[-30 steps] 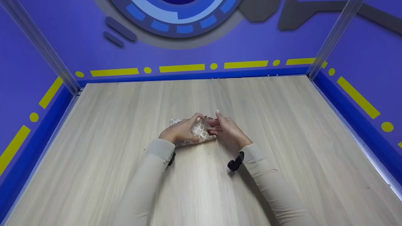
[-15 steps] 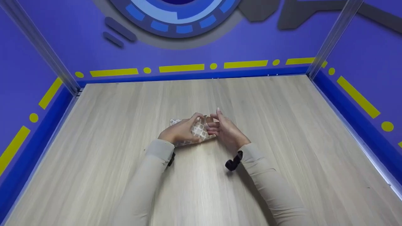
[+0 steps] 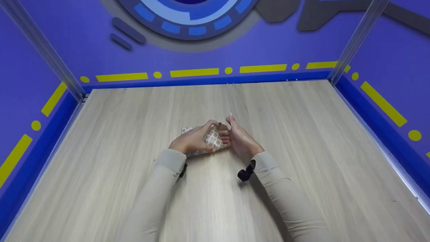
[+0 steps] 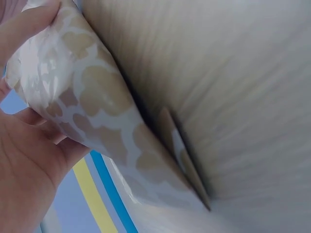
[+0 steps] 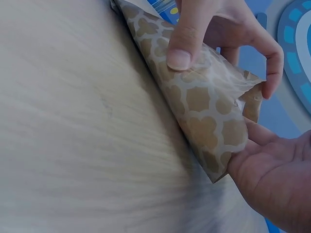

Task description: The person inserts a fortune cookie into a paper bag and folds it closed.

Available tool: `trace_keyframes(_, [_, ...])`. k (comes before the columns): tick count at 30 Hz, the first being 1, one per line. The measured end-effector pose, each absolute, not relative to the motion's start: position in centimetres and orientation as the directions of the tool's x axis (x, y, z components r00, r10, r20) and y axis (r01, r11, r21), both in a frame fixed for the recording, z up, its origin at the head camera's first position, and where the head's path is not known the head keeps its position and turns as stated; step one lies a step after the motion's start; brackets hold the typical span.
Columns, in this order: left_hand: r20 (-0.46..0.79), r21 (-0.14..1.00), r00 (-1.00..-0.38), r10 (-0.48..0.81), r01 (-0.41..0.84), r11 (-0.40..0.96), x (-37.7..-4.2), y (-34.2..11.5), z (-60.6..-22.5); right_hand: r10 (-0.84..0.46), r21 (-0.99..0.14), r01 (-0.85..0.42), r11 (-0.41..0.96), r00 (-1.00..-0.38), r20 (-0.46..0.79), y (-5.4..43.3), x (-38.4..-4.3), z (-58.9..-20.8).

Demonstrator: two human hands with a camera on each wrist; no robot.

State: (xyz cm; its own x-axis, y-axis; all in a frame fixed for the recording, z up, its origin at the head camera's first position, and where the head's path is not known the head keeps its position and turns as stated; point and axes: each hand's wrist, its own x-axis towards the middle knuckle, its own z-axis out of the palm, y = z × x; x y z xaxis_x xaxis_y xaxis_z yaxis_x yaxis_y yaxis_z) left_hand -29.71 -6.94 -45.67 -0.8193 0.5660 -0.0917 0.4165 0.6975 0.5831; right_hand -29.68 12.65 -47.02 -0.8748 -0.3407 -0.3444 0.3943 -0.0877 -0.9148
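In the head view, my left hand (image 3: 193,138) grips a patterned paper bag (image 3: 212,138), brown with white lattice lines. Its thumb presses the near face, and the other fingers curl over the far side, as the right wrist view shows. The bag (image 5: 194,104) leans at a slant low over the tabletop, with a plain brown flap (image 5: 252,102) standing up at its open end. My right hand (image 3: 242,138) has its thumb raised and its straight fingers reaching into that open end, their tips hidden inside. A folded corner (image 4: 180,150) of the bag shows in the left wrist view.
The pale wood tabletop (image 3: 117,134) spreads around both hands. Blue-purple panels (image 3: 208,57) with yellow markings rise at the back and both sides, joined by metal posts (image 3: 357,42). A black wrist camera (image 3: 246,172) hangs under the right wrist.
My right hand has moved left, and its fingers are deeper in the bag's open end. More of the brown flap shows. The left hand and the bag have stayed put.
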Motion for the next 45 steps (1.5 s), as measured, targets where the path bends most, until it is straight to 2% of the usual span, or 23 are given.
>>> trace_keyframes(9, [-0.086,0.586,-0.834,0.546,0.401,0.705,-29.4,-6.9,-45.1,-0.377,-0.925,0.375,-0.066,-0.867,-0.325,11.8,-29.9,-46.9])
trace_keyframes(17, [-0.066,0.593,-0.829,0.556,0.415,0.69,-29.1,-6.9,-44.9,-0.488,-0.921,0.389,0.018,-0.8,-0.348,11.6,-30.5,-47.6])
trace_keyframes(24, [-0.049,0.577,-0.802,0.595,0.464,0.673,-29.0,-6.6,-44.8,-0.446,-0.933,0.36,-0.012,-0.837,-0.318,11.1,-30.1,-47.0])
trace_keyframes(35, [-0.052,0.595,-0.8,0.598,0.456,0.661,-28.9,-6.4,-45.1,-0.453,-0.917,0.396,-0.055,-0.828,-0.33,11.4,-29.9,-47.2])
trace_keyframes(40, [-0.05,0.604,-0.792,0.608,0.461,0.65,-28.8,-6.4,-45.1,-0.459,-0.931,0.365,0.009,-0.825,-0.328,11.6,-29.8,-47.2])
trace_keyframes(45, [-0.039,0.591,-0.793,0.607,0.472,0.654,-28.8,-6.6,-45.1,-0.365,-0.948,0.31,0.067,-0.877,-0.313,12.2,-29.8,-46.9])
